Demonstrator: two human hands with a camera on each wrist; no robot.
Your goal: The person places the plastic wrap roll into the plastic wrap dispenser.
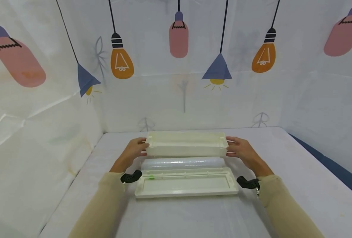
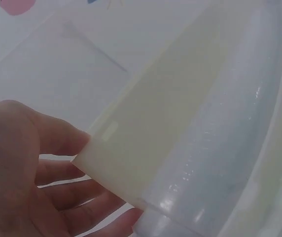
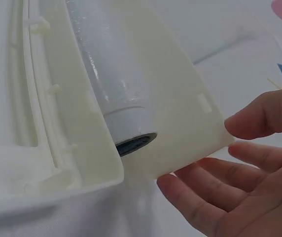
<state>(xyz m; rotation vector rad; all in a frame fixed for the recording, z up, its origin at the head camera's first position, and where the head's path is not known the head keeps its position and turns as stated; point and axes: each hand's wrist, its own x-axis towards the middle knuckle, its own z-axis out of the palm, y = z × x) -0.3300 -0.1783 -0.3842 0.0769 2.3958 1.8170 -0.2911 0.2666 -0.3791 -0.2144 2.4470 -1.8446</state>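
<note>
A long cream plastic box (image 1: 186, 151) is at the back of the group, held between both hands at its two short ends. My left hand (image 1: 132, 151) grips the left end, its thumb at the corner and its fingers along the end wall (image 2: 109, 170). At the opposite end, my right hand (image 1: 242, 150) holds the box in the same way, as the right wrist view shows (image 3: 193, 133). In front of the box lies a roll of cling film (image 1: 182, 163), its dark hollow core visible from the right. Nearest me rests a shallow cream lid (image 1: 188, 188) with a small green piece (image 1: 151, 177).
A white-covered table (image 1: 176, 218) carries everything. White sheets printed with lamps and bulbs form a back wall (image 1: 152, 102) and a left wall (image 1: 39, 132). A dark blue strip (image 1: 328, 162) shows beyond the table's right edge. Black straps sit on both wrists.
</note>
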